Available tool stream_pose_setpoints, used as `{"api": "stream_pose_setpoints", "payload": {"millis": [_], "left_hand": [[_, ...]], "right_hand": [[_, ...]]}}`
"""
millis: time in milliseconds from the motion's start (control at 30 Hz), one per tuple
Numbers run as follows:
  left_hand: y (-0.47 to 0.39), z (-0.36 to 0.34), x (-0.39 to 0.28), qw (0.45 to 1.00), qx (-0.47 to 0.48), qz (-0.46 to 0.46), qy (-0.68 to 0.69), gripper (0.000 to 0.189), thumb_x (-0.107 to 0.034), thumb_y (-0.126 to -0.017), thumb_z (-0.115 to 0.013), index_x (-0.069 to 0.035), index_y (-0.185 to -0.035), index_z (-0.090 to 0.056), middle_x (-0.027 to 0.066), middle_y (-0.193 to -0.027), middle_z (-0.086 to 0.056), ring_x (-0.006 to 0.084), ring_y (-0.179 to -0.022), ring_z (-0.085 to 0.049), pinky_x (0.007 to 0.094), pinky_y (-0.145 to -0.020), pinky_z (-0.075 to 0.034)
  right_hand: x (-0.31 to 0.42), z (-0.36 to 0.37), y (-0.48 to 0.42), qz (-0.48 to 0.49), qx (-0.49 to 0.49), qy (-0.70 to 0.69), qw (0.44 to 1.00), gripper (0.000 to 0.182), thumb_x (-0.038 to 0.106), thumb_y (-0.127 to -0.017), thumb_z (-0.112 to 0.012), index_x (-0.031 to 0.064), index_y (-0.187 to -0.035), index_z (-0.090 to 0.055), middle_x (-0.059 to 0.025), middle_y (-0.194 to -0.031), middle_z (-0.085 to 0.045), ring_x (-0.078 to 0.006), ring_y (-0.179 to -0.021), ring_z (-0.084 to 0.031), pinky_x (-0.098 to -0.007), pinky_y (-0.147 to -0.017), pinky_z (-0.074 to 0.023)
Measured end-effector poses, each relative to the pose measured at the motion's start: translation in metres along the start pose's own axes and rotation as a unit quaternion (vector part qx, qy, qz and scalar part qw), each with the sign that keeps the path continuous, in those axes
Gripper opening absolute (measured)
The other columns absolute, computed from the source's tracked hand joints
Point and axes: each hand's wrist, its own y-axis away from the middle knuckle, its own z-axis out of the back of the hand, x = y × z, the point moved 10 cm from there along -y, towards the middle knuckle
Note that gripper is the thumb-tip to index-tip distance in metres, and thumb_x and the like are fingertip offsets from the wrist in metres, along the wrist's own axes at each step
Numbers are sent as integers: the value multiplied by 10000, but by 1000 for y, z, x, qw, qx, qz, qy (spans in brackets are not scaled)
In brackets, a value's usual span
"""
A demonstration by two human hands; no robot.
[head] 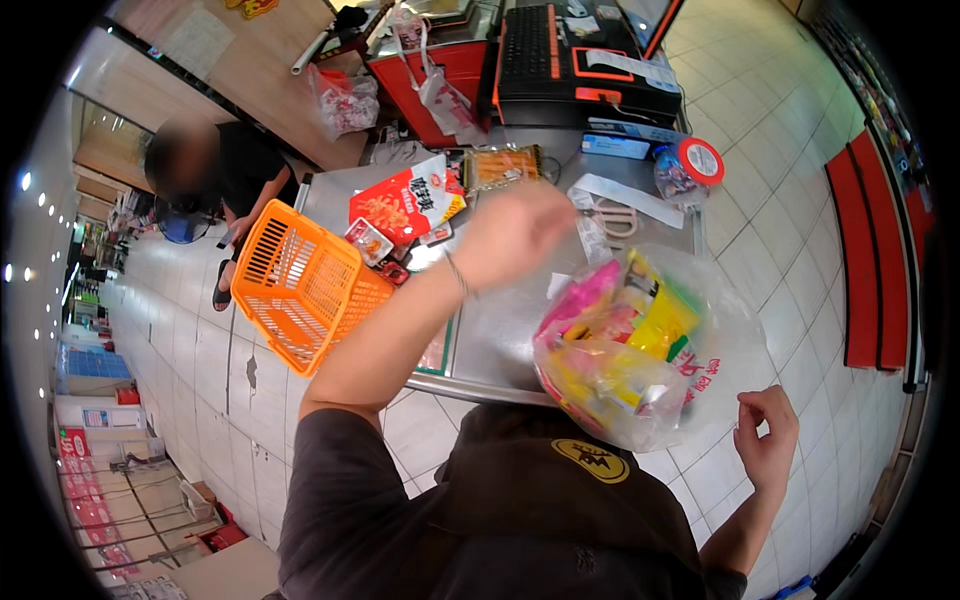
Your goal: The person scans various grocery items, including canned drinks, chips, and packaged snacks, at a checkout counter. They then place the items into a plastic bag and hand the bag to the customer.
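My left hand (517,229), blurred, is raised over the metal counter (495,337); whether it holds anything is unclear. Beyond it lie a red and white snack pouch (405,199) and a packet of orange-brown food sticks (502,165). Small packaged items (369,240) lie by an empty orange plastic basket (300,289), tilted at the counter's left edge. A translucent plastic bag (637,360) full of colourful packets stands at the near right edge. To its right, my right hand (769,435) is curled with thumb and forefinger nearly touching, and nothing shows in it.
Scissors (616,219) and paper receipts (634,196) lie near a red-lidded jar (690,169). A black and orange keyboard unit (555,67) stands at the back. A person (255,169) sits beyond the basket at the left. Red shelving (862,255) stands at the right.
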Motion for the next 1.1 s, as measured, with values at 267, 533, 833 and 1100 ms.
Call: {"api": "stream_pose_setpoints", "payload": {"millis": [267,533,833,1100], "left_hand": [[18,-61,268,895,114,281,-327,1014,-313,-784,-770,-211,-1621,-207,175,-1643,-262,396,-1523,-213,627,-1181,-231],[13,-101,322,919,49,179,-348,371,-140,-962,-454,-144,-1286,-637,116,-1169,-719,298,-1098,-685,621,-1092,-339],[-22,25,152,905,-223,186,309,236,-146,-1060,-521,20,-1166,-651,53,-1000,-691,117,-895,-671,261,-737,-570],[18,-30,-150,897,86,35,431,313,-99,-991,-629,11,-1283,-600,71,-1101,-659,142,-949,-623,288,-853,-505]], "right_hand": [[37,-26,-8,6,-53,3,999,232,-108,-811,-645,17,-1000,-695,-99,-900,-626,-191,-729,-629,-279,-551,-507],[52,-25,8,-32,-113,39,992,245,-81,-818,-670,42,-1024,-721,-97,-1012,-658,-130,-598,-593,-254,-466,-447],[21,8,31,-55,-193,-320,926,320,-12,-880,-657,-1,-1200,-672,-97,-1068,-664,-116,-808,-606,-246,-661,-476],[60,-17,-59,-49,-89,-536,838,537,206,-847,-823,48,-1323,-631,-28,-1059,-690,-85,-902,-630,-223,-678,-484]]}}
